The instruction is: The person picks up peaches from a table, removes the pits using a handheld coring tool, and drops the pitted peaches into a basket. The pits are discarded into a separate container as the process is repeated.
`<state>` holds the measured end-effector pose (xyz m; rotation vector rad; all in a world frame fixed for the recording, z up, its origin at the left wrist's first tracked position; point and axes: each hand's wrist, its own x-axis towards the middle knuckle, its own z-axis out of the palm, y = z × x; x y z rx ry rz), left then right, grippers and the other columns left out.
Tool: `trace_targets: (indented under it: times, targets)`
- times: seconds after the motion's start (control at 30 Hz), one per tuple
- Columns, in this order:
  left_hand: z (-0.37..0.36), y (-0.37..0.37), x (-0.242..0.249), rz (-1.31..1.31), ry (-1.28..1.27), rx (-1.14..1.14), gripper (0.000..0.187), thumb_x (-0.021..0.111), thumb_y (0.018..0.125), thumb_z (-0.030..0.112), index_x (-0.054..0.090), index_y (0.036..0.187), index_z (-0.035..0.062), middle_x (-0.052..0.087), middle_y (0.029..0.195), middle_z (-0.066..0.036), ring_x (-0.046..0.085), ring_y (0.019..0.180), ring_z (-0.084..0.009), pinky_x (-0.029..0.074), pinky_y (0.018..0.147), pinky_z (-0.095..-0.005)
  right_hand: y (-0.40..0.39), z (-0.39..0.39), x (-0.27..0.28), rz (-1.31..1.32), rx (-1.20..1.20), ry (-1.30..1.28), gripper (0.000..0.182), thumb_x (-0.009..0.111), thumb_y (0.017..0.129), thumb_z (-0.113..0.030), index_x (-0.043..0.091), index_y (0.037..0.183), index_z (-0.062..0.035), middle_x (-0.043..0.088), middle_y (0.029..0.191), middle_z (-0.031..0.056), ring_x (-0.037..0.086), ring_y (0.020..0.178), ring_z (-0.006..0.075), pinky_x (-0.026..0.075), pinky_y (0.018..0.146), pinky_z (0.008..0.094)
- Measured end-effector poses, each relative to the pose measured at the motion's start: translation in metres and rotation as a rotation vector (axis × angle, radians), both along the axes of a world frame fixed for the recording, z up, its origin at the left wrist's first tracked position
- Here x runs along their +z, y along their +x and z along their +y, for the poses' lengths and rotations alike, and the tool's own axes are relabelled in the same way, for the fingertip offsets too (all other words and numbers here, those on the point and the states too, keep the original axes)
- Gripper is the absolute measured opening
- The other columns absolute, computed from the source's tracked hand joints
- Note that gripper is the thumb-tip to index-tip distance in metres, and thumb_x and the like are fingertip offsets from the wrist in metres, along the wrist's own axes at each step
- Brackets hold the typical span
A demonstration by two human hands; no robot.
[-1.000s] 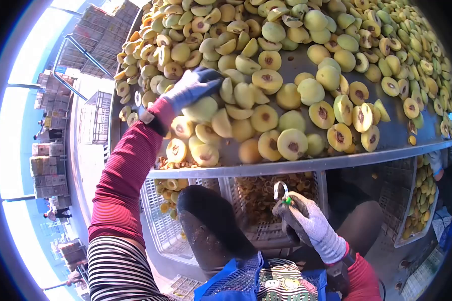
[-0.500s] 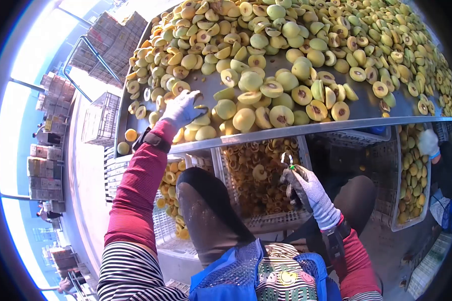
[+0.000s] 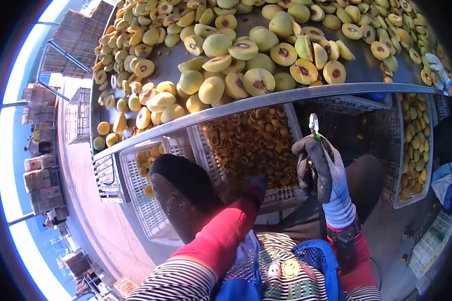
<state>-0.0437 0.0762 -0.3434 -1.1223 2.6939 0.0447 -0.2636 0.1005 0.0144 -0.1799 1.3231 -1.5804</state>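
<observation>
My right hand, in a light glove with dark, soiled fingers, is closed around a small looped metal pitting tool with a green part near its base. The loop points up, below the metal table's edge. My left hand is smeared and dark, low over a crate of curled fruit scraps between my knees; its fingers cannot be made out. Halved yellow-green stone fruit, several with brown stones or hollows, lie heaped on the metal table ahead of both hands.
A white crate with fruit stands by my left knee. Another crate of fruit is at the right. A co-worker's gloved hand reaches over the table's far right. Stacked crates stand at the left.
My left hand has left the fruit on the table and come down and right over the scrap crate. My right hand has risen slightly with the pitting tool. The view has shifted.
</observation>
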Motion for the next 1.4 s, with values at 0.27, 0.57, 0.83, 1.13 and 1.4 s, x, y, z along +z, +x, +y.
trace_targets:
  times: [0.27, 0.57, 0.83, 1.13, 1.4]
  targets:
    - [-0.016, -0.009, -0.016, 0.006, 0.515, 0.433, 0.035, 0.058, 0.089, 0.021, 0.052, 0.122, 0.0079, 0.061, 0.113, -0.011, 0.061, 0.098, -0.0260, 0.050, 0.081, -0.0395, -0.019, 0.002, -0.002, -0.044, 0.004, 0.068, 0.036, 0.048, 0.097, -0.034, 0.056, 0.096, 0.0006, 0.053, 0.055, 0.0036, 0.048, 0.037, 0.0094, 0.039, 0.032, 0.0219]
    - [-0.061, -0.064, 0.092, 0.740, 0.861, 0.420, 0.036, 0.052, 0.093, 0.020, 0.048, 0.126, 0.0060, 0.058, 0.118, -0.013, 0.061, 0.097, -0.0224, 0.051, 0.080, -0.0394, -0.014, -0.005, -0.002, -0.017, 0.016, 0.053, 0.040, 0.047, 0.096, -0.038, 0.056, 0.096, 0.0010, 0.052, 0.055, 0.0024, 0.047, 0.037, 0.0085, 0.040, 0.033, 0.0210]
    - [-0.082, -0.054, 0.236, 0.908, 0.496, -0.026, 0.048, 0.063, 0.081, 0.001, 0.045, 0.126, 0.0010, 0.056, 0.112, -0.015, 0.059, 0.098, -0.0273, 0.050, 0.083, -0.0370, 0.020, 0.004, -0.033, -0.033, 0.162, 0.090, 0.029, 0.052, 0.096, -0.032, 0.055, 0.103, -0.0041, 0.059, 0.075, 0.0034, 0.051, 0.048, 0.0050, 0.039, 0.038, 0.0201]
    - [-0.047, -0.037, 0.321, 1.374, 0.855, 0.469, 0.030, 0.052, 0.095, 0.020, 0.052, 0.116, -0.0006, 0.060, 0.104, -0.010, 0.058, 0.092, -0.0176, 0.047, 0.082, -0.0290, 0.112, 0.026, -0.014, 0.598, 0.172, -0.008, 0.016, 0.057, 0.091, -0.013, 0.055, 0.096, 0.0025, 0.058, 0.073, 0.0209, 0.058, 0.066, 0.0380, 0.045, 0.057, 0.0398]
    - [-0.028, -0.033, 0.346, 1.397, 0.823, 0.450, 0.030, 0.047, 0.098, 0.024, 0.055, 0.112, -0.0015, 0.061, 0.097, -0.007, 0.055, 0.086, -0.0114, 0.045, 0.078, -0.0256, 0.129, 0.048, -0.011, 0.949, 0.000, -0.145, 0.020, 0.057, 0.090, -0.010, 0.054, 0.101, 0.0066, 0.059, 0.078, 0.0215, 0.059, 0.070, 0.0371, 0.046, 0.061, 0.0398]
